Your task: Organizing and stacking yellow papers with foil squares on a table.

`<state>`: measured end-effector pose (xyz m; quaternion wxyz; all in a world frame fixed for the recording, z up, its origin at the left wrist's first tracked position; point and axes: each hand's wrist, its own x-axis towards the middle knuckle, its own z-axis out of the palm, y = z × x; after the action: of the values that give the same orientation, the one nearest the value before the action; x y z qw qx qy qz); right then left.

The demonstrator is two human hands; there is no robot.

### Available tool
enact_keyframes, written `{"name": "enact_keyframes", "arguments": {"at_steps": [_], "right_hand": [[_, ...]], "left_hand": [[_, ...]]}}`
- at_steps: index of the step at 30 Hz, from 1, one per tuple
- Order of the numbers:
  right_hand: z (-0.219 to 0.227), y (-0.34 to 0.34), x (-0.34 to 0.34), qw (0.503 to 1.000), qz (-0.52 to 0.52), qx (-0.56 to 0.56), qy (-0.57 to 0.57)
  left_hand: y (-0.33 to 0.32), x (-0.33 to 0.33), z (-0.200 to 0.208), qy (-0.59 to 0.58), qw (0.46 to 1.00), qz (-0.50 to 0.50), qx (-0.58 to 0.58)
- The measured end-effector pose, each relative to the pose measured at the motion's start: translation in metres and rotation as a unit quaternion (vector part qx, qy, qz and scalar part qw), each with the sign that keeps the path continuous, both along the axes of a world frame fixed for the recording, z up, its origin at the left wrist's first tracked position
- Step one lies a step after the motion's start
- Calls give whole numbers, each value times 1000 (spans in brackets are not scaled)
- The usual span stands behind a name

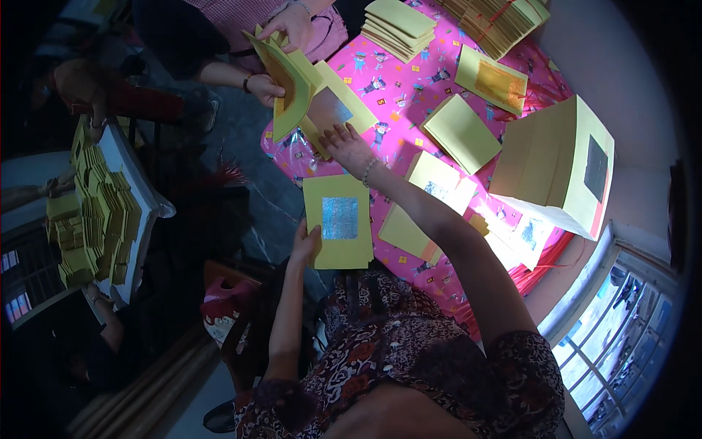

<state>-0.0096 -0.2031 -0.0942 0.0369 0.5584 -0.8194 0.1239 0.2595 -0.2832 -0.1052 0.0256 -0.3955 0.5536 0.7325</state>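
Head camera: on wearer's head, looking down
Dress: near edge
Table: close below, rightward
Window: near right

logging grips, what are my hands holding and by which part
Your left hand holds silver-patched yellow papers by their left edge; your right hand is over another sheet, grip unclear.

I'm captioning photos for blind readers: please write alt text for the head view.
A person's left hand holds rectangular yellow paper sheets with a silver square on top, while their right hand extends to yellow paper with a greyish square on a pink cartoon-patterned tablecloth. Just beyond, a co-worker's hands hold curved yellow sheets.
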Motion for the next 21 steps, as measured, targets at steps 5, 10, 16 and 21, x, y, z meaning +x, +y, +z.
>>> {"name": "enact_keyframes", "arguments": {"at_steps": [5,10,16,21], "right_hand": [[-13,0,-9,999,23,13,-47],[7,8,-34,955,-141,-102,-239],[16,23,-55,916,-331,32,-224],[6,16,-47,900,-367,27,-234]], "left_hand": [[0,1,3,-11,1000,-5,-7],[-3,2,4,-14,1000,-10,-3],[-1,-1,6,-18,1000,-3,-14],[-1,2,3,-5,1000,-16,-19]]}}
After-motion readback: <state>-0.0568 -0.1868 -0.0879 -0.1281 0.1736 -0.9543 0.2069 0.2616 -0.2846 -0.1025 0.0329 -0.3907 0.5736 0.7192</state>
